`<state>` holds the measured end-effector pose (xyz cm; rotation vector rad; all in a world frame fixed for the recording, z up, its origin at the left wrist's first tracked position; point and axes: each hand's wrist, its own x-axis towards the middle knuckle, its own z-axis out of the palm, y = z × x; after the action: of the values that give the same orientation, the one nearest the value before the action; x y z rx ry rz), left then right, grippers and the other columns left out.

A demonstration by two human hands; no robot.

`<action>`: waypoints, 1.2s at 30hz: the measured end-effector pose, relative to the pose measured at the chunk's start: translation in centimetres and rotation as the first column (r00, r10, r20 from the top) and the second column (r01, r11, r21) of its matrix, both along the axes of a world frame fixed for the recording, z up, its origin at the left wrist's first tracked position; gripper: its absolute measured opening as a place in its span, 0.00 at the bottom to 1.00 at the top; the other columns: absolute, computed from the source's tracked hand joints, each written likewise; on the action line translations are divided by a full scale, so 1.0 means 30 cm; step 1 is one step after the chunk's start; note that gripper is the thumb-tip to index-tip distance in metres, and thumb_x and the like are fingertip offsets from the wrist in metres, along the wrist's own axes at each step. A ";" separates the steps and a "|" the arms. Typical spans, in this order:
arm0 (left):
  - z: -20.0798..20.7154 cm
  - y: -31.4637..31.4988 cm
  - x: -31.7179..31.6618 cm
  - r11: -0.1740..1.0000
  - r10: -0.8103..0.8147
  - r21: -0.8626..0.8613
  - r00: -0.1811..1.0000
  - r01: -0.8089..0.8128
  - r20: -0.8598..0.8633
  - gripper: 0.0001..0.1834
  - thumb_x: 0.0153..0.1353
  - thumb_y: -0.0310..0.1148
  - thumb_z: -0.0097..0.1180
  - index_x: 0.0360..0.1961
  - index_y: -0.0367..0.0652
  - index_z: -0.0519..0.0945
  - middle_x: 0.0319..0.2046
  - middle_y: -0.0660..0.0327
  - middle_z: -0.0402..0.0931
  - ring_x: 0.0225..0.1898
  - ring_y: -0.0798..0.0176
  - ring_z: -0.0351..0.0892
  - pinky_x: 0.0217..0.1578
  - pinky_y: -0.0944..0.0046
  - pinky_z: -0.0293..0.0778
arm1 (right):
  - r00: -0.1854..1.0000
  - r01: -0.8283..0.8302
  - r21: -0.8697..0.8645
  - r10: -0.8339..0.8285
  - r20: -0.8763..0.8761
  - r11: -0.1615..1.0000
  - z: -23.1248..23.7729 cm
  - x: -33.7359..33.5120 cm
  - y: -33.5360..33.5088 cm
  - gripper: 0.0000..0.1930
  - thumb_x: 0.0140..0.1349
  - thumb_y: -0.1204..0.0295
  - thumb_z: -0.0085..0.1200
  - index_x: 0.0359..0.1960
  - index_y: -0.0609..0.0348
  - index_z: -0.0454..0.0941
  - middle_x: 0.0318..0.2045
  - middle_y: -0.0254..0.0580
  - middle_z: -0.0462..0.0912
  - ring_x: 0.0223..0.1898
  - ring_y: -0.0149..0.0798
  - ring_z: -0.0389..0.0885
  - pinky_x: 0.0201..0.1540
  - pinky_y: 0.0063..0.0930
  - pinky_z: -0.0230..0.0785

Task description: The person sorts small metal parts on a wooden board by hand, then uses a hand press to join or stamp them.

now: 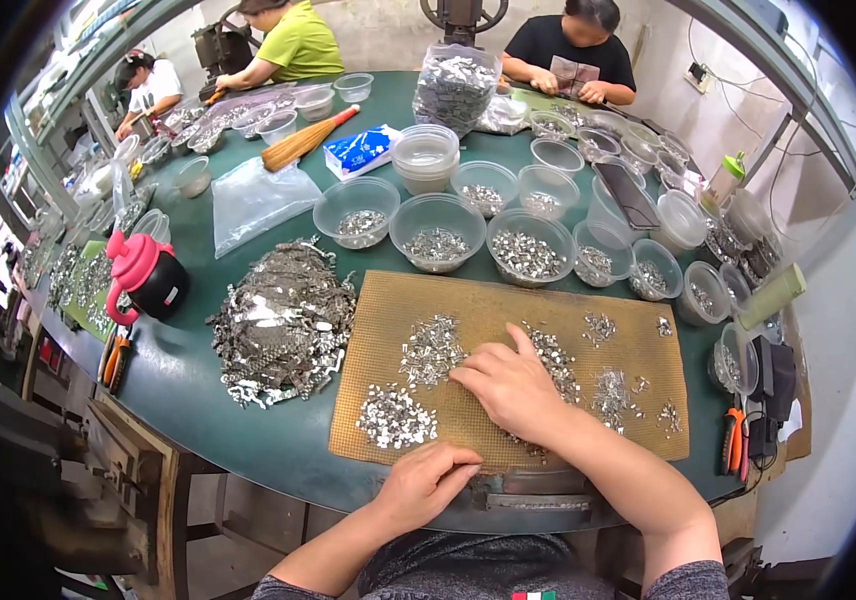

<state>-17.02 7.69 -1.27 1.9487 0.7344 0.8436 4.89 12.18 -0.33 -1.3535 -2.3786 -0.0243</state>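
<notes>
On the tan textured mat (498,300) lie several separate heaps of small silvery metal pieces. My right hand (513,390) reaches over the middle of the mat, one finger sticking out and the others bent together. Its fingertips are at the edge of a heap of thin metal pieces (431,350); whatever they pinch is hidden. My left hand (418,488) rests by the mat's front edge, thumb and fingers closed together, and I cannot see if anything is in them. Flat shiny pieces (395,417) lie just beyond it. Another heap (554,358) is partly covered by my right hand.
Left of the mat is a big mound of metal strips (283,322). Clear plastic bowls (437,232) of metal parts line the far side. A pink-lidded black jug (148,275) stands left; orange-handled pliers (733,440) lie right. Three other people work across the table.
</notes>
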 end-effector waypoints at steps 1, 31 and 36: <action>-0.003 0.002 -0.006 1.000 0.002 -0.009 1.000 -0.001 0.009 0.07 0.66 0.28 0.65 0.44 0.41 0.83 0.35 0.56 0.83 0.36 0.53 0.84 0.37 0.57 0.78 | 1.000 -0.005 -0.002 0.005 0.004 1.000 -0.009 -0.004 0.014 0.10 0.66 0.72 0.59 0.47 0.54 0.85 0.42 0.36 0.85 0.53 0.40 0.81 0.71 0.60 0.57; -0.032 0.006 0.013 1.000 0.004 0.016 1.000 -0.004 0.019 0.07 0.60 0.21 0.68 0.39 0.39 0.85 0.33 0.57 0.85 0.33 0.55 0.83 0.35 0.60 0.76 | 0.951 0.091 -0.203 -0.145 -0.271 0.975 0.064 0.110 -0.244 0.06 0.63 0.76 0.63 0.40 0.57 0.79 0.32 0.40 0.84 0.38 0.45 0.84 0.66 0.52 0.67; -0.046 -0.008 0.026 0.999 0.030 -0.021 0.999 -0.029 0.039 0.09 0.60 0.22 0.68 0.42 0.39 0.86 0.34 0.57 0.87 0.34 0.57 0.85 0.35 0.62 0.77 | 0.920 0.151 -0.327 -0.254 -0.299 0.933 0.080 0.180 -0.447 0.06 0.64 0.75 0.64 0.42 0.55 0.82 0.36 0.39 0.86 0.41 0.43 0.85 0.67 0.50 0.67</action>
<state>-16.25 7.44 -2.65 1.9022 0.7470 0.8865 10.29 -1.22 2.08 -1.5927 -1.9991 0.4896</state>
